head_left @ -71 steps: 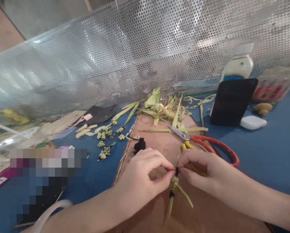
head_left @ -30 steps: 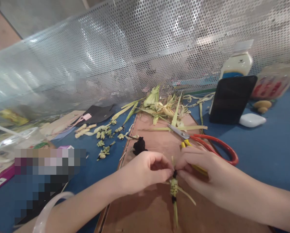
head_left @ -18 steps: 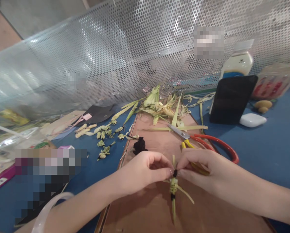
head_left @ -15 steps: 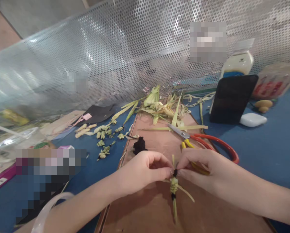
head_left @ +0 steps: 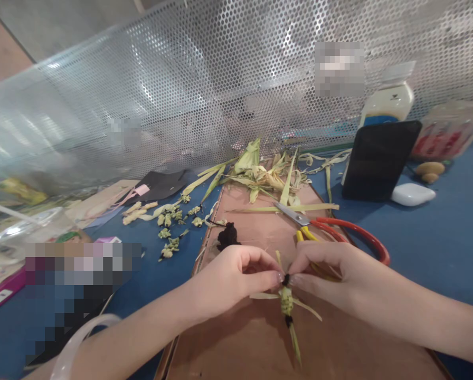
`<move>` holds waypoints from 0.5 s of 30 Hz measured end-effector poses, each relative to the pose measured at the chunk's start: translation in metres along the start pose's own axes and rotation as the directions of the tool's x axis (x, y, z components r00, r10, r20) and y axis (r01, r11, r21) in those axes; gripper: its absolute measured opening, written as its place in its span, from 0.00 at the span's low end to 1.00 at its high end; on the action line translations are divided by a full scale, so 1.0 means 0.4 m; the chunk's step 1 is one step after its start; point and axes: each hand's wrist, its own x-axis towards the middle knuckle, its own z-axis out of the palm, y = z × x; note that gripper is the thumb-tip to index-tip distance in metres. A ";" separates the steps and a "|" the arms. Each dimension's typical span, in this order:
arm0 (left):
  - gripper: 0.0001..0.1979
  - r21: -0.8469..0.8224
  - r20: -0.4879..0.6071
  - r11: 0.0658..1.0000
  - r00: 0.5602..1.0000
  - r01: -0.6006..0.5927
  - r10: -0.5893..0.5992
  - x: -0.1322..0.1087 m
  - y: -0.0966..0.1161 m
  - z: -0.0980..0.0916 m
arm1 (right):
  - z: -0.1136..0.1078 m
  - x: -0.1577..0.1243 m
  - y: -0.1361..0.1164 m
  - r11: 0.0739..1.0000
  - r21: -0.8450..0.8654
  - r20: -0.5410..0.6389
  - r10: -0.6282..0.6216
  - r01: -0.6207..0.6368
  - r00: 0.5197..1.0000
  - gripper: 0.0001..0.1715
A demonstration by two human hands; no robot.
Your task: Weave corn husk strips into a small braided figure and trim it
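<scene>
A small green knotted husk piece (head_left: pixel 286 302) hangs below my fingertips over the brown board (head_left: pixel 236 343). Black thread is wrapped round its top and its lower end, and loose strips stick out at its sides, top and bottom. My left hand (head_left: pixel 240 277) pinches the black-bound top from the left, thumb and forefinger together. From the right, my right hand (head_left: pixel 331 274) pinches the same top end. A clump of black thread (head_left: pixel 227 236) lies on the board just beyond my left hand.
Red-handled scissors (head_left: pixel 300 217) and a yellow-handled tool (head_left: pixel 306 233) lie beyond my right hand. Husks (head_left: pixel 260 174) are heaped at the board's far end. Small knotted pieces (head_left: pixel 171 216) lie left. A dark phone (head_left: pixel 381 161) stands at right before a bottle (head_left: pixel 389 103).
The knotted piece has tilted, its lower tail swinging right, and its left strip shows more. Both hands have barely moved and still pinch its top.
</scene>
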 end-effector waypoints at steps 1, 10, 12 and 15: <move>0.07 0.002 -0.002 1.000 1.000 -0.004 0.004 0.000 0.000 0.000 | -0.001 0.000 0.000 1.000 0.005 0.004 0.001 -0.001 1.000 0.11; 0.07 0.034 -0.034 0.999 0.999 -0.015 0.016 0.002 -0.004 -0.001 | 0.011 0.002 -0.006 0.996 -0.080 -0.071 -0.039 0.033 0.997 0.09; 0.08 0.036 -0.041 0.999 0.999 -0.014 0.015 0.002 -0.004 0.001 | 0.014 0.003 -0.011 0.994 -0.106 -0.098 -0.049 0.039 0.994 0.09; 0.08 0.047 -0.055 0.999 0.998 -0.018 0.020 0.003 -0.004 0.002 | 0.017 0.002 -0.017 0.987 -0.150 -0.138 -0.070 0.049 0.988 0.08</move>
